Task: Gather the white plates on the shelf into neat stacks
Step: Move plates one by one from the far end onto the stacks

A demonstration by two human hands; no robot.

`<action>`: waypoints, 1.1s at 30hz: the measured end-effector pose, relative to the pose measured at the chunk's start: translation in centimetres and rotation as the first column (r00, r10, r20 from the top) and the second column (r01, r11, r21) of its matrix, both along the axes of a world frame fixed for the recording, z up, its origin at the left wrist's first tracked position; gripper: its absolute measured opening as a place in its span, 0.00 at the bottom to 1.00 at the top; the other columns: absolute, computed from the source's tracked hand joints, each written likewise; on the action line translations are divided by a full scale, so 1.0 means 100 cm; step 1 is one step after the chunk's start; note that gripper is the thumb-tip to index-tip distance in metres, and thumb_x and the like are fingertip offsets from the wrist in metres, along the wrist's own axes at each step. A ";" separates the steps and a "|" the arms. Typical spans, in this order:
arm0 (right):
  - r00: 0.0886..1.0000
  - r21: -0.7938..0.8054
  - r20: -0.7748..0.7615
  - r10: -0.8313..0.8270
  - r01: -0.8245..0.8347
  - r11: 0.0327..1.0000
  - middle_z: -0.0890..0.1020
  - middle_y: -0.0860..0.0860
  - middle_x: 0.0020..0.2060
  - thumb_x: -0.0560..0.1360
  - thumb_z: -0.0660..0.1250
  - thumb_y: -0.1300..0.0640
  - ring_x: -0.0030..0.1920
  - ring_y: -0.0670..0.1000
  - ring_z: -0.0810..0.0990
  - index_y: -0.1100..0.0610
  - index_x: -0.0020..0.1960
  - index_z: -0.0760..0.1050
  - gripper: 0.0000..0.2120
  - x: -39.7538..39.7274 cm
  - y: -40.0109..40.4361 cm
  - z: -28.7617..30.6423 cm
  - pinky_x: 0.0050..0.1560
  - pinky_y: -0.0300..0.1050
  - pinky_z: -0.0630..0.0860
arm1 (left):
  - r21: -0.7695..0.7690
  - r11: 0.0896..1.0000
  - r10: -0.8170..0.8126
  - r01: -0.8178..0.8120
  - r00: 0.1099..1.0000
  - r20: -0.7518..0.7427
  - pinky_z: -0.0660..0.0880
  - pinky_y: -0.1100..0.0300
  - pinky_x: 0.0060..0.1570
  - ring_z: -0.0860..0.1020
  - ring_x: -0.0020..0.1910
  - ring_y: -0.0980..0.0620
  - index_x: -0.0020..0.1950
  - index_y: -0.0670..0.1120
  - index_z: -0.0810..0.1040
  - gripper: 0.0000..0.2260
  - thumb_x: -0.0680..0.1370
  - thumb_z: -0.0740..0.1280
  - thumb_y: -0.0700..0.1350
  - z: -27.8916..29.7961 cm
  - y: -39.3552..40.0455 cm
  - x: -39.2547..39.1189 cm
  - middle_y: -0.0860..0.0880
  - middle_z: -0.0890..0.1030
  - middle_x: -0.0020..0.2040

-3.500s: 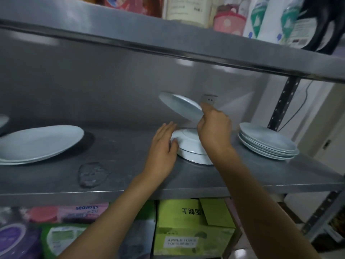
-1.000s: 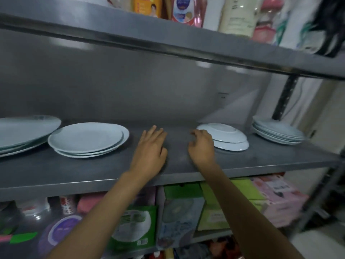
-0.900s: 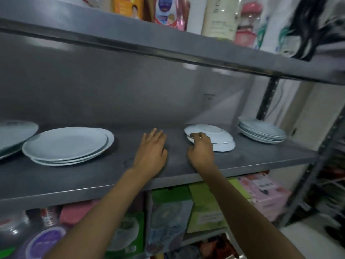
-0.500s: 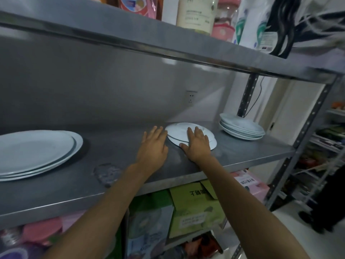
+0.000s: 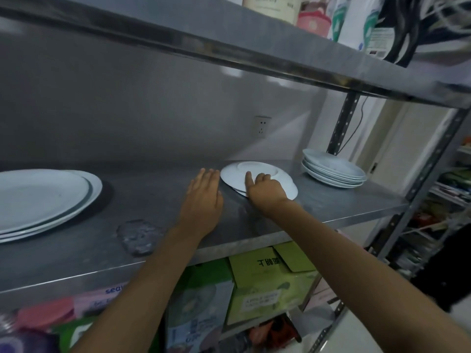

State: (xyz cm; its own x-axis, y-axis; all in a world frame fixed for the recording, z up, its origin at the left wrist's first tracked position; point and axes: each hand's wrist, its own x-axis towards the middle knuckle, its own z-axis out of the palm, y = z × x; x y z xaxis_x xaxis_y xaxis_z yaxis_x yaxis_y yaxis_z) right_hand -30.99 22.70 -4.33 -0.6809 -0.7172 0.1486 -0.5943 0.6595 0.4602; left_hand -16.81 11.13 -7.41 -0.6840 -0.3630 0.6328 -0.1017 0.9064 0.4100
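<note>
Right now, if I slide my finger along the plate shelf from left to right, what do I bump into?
Big plates stack → grey smudge → left hand → right hand on upside-down plates → small plates stack.

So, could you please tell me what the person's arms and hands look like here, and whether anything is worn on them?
Both arms are bare along all of their visible length: no sleeves show in the head view. The left hand and the right hand are bare too, with no gloves. No watch, bracelet or ring shows on the visible sides of the wrists and fingers.
</note>
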 end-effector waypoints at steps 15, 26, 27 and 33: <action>0.991 -0.333 -0.122 -0.057 0.013 0.943 0.73 0.74 0.60 0.72 0.44 0.69 0.52 0.68 0.80 0.74 0.71 0.59 0.27 -0.010 0.023 0.013 0.44 0.59 0.80 | 0.018 0.999 -0.026 0.026 1.000 0.004 0.53 0.51 0.72 0.54 0.76 0.47 0.75 0.42 0.61 0.26 0.78 0.48 0.49 0.000 0.003 0.005 0.44 0.63 0.75; 0.968 -0.590 -0.245 0.048 -0.188 0.785 0.76 0.67 0.62 0.72 0.60 0.68 0.48 0.64 0.81 0.69 0.74 0.57 0.31 0.043 0.033 0.082 0.41 0.52 0.75 | 0.226 0.970 -0.068 0.086 0.994 -0.089 0.51 0.54 0.73 0.53 0.76 0.43 0.75 0.44 0.60 0.22 0.81 0.56 0.41 0.011 0.002 0.016 0.43 0.59 0.76; 0.976 -0.653 -0.213 0.046 -0.177 0.736 0.80 0.66 0.54 0.73 0.60 0.68 0.44 0.64 0.81 0.68 0.73 0.59 0.29 0.053 0.026 0.084 0.40 0.52 0.74 | 0.226 0.970 -0.065 0.089 0.992 -0.112 0.51 0.55 0.72 0.52 0.76 0.44 0.76 0.45 0.59 0.22 0.82 0.56 0.41 0.013 0.001 0.021 0.44 0.59 0.76; 0.956 -0.926 0.076 0.283 -0.038 0.376 0.80 0.65 0.42 0.72 0.56 0.68 0.42 0.65 0.79 0.67 0.53 0.74 0.13 0.104 -0.022 0.080 0.39 0.50 0.74 | 0.189 0.980 -0.034 0.068 0.983 -0.178 0.50 0.58 0.72 0.51 0.76 0.48 0.75 0.48 0.60 0.21 0.82 0.57 0.45 0.018 -0.005 0.061 0.47 0.57 0.77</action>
